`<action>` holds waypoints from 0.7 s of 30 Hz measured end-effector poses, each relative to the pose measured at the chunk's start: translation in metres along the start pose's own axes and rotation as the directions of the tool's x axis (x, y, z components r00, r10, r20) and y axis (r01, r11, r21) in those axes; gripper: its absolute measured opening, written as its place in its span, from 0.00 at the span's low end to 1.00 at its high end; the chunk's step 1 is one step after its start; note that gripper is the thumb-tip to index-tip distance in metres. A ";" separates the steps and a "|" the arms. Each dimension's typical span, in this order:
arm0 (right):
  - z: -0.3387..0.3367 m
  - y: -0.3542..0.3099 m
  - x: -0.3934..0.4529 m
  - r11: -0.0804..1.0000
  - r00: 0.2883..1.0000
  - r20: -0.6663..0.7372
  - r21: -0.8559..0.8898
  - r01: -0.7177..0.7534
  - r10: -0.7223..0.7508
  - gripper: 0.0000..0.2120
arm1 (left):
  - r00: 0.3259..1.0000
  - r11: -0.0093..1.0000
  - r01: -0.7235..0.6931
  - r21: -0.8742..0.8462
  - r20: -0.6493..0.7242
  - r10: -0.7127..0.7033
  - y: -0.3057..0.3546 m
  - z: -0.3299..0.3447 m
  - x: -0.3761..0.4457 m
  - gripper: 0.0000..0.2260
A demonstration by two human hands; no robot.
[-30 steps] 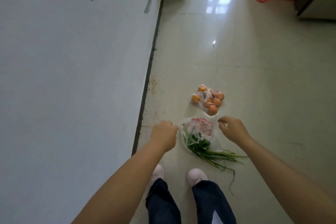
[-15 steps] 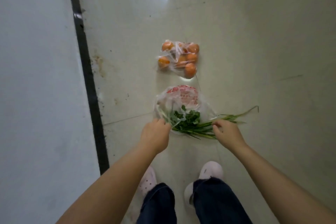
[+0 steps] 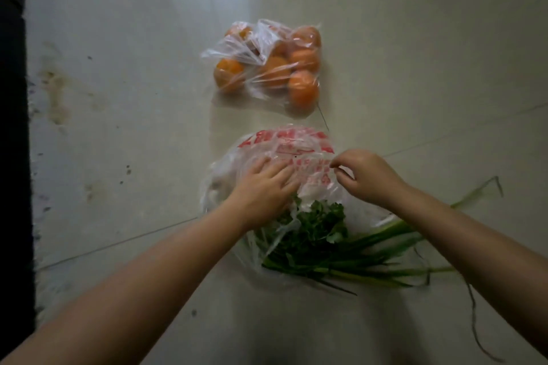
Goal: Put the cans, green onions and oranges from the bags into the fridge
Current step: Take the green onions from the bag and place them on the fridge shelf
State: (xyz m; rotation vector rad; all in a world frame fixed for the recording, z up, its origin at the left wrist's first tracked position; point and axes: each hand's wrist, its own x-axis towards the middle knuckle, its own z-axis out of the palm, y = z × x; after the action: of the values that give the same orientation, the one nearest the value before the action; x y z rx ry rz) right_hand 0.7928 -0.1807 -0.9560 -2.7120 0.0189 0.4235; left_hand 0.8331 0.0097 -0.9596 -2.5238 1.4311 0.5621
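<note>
Green onions (image 3: 370,249) lie on the pale tiled floor (image 3: 133,127), their root ends tucked inside a thin plastic bag with red print (image 3: 284,145) and their long green tops trailing out of its mouth toward the right. A bunch of leafy greens (image 3: 320,222) sits in the bag's opening, on top of the onion stalks. The left hand (image 3: 264,187) rests flat on the bag's upper surface, fingers extended and spread, pressing on the film. The right hand (image 3: 367,178) is beside it, apart from it, with thumb and forefinger pinching the bag's plastic near the printed area while the other fingers curl loosely. Oranges (image 3: 275,68) lie farther off on the floor in a separate clear plastic bag (image 3: 255,41), close beyond the printed bag but not touching it; its neck is bunched at the upper left. Cans cannot be made out within the printed bag, whose film is crumpled and partly opaque. A dark baseboard strip (image 3: 14,157) runs along the left edge of the floor, with stains on the tile beside it.
</note>
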 end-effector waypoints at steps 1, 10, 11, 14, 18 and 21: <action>0.007 -0.002 0.001 1.000 1.000 -0.002 0.006 0.009 -0.009 0.13 | 0.999 1.000 0.024 0.017 0.031 -0.024 -0.001 0.002 0.001 0.19; 0.055 -0.023 -0.041 0.912 0.923 0.084 -0.147 0.384 -0.375 0.11 | 0.989 0.990 0.083 0.113 0.111 -0.095 -0.027 0.015 -0.031 0.16; 0.061 -0.023 -0.047 0.901 0.916 0.103 -0.169 0.400 -0.388 0.14 | 0.989 0.992 0.051 0.120 0.130 -0.067 -0.029 0.018 -0.034 0.15; 0.079 -0.025 -0.062 0.884 0.912 0.183 -0.237 0.403 -0.367 0.22 | 0.986 0.996 -0.003 0.093 0.169 -0.013 -0.031 0.023 -0.048 0.14; 0.098 -0.030 -0.076 0.880 0.931 0.237 -0.325 0.345 -0.277 0.27 | 0.986 0.989 0.120 -0.083 0.125 -0.109 -0.025 0.024 -0.060 0.21; 0.107 -0.034 -0.080 0.891 0.950 0.196 -0.343 0.298 -0.243 0.19 | 0.989 0.986 0.107 -0.125 0.114 -0.093 -0.023 0.024 -0.055 0.19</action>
State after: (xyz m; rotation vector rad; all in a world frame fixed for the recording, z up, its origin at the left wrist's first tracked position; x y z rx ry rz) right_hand 0.6873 -0.1125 -1.0133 -2.9758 -0.5286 0.5918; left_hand 0.8217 0.0726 -0.9598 -2.6030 1.2608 0.7849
